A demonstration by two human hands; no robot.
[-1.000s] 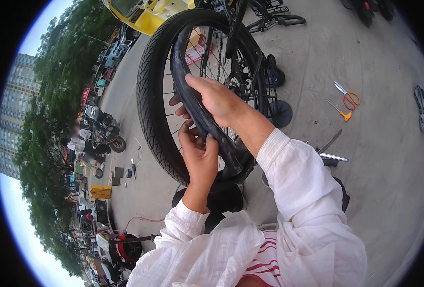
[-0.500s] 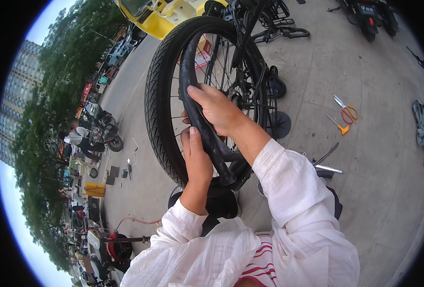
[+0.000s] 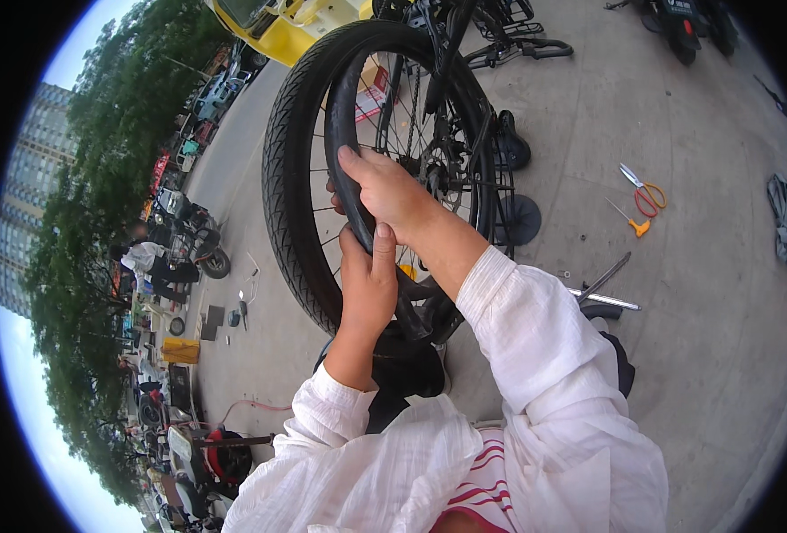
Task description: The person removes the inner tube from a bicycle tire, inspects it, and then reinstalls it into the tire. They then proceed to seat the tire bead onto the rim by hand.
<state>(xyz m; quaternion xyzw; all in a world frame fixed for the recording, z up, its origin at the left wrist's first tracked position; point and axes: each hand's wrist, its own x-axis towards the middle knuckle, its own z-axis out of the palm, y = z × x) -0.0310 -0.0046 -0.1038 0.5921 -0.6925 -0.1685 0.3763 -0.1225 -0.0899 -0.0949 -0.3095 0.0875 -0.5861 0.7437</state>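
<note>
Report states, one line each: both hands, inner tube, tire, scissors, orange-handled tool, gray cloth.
Tire: mounted; seating unclear
Inner tube: held part outside the tire; air level unclear
Left hand: closed on the inner tube
Right hand: likewise, farther up
Scissors: lying flat
Orange-handled tool: lying beside the scissors
Gray cloth: crumpled

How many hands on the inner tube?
2: the right hand higher on the inner tube, the left hand just below. No others visible; some fingers are hidden.

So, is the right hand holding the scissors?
No, the right hand grips the tube, and the scissors lie on the ground.
</note>
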